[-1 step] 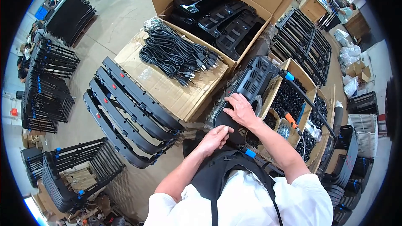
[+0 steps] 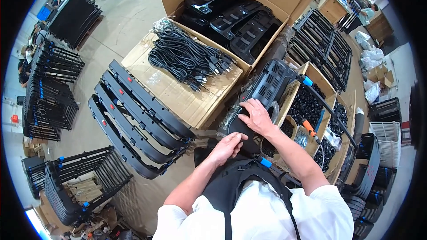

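In front of me lies a long black plastic cover (image 2: 270, 83) with slotted vents at its far end. My right hand (image 2: 257, 119) rests on its near part, fingers extended and thumb apart. At the cover's near left edge is my left hand (image 2: 227, 147), its fingers curled and the thumb pressed against them. Whatever those fingers pinch is too small or hidden to make out. The cover's near end is partly hidden by my hands. Beneath my right forearm, a black tube with blue tape (image 2: 265, 162) runs close to my apron.
Right of the cover, a wooden divided bin (image 2: 328, 90) holds many small black parts and an orange-handled screwdriver (image 2: 308, 126). Black cables (image 2: 187, 58) lie on a cardboard box (image 2: 178, 100) at left. Behind stands an open carton (image 2: 284, 4) of black covers. Curved black frames (image 2: 142, 120) stand left.
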The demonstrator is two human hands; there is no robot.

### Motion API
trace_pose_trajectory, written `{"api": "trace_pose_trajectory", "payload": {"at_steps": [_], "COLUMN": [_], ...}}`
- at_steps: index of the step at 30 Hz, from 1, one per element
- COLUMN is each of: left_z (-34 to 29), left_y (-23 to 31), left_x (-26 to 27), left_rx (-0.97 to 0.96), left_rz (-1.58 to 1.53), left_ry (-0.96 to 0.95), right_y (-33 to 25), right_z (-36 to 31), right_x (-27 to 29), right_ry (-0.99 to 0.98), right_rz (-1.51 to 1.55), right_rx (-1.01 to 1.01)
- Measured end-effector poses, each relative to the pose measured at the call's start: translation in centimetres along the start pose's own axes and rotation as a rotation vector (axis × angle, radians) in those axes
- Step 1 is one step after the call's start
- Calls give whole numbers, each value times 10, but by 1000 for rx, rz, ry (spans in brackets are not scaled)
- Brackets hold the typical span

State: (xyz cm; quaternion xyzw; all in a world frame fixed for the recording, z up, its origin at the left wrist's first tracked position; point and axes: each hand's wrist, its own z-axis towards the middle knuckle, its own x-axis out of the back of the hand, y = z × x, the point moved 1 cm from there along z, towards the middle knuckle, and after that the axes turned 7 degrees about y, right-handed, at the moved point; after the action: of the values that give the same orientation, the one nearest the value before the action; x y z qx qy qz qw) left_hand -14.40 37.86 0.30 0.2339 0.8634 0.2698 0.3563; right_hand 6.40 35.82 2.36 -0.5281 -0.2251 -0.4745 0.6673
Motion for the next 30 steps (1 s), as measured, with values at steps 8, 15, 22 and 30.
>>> {"api": "trace_pose_trajectory", "payload": {"at_steps": [8,15,22,30], "left_z": [12,27,39,48], "left_y": [4,13,13,14], "left_x": [6,3,-8,-24], "left_rx": [-86,-73,-46,-18], "left_rz": [-111,-248,-165,-48], "left_ry": [26,-10,-23,-56], "right_y": [6,3,-3,1], "right_z": [-7,-15,-32,-40], "right_x": [6,52,75,79], "right_ry": [47,-176,-266,-228], "right_rz": [-4,542,513,394], "right_rx": [18,-663,-460,-321]}}
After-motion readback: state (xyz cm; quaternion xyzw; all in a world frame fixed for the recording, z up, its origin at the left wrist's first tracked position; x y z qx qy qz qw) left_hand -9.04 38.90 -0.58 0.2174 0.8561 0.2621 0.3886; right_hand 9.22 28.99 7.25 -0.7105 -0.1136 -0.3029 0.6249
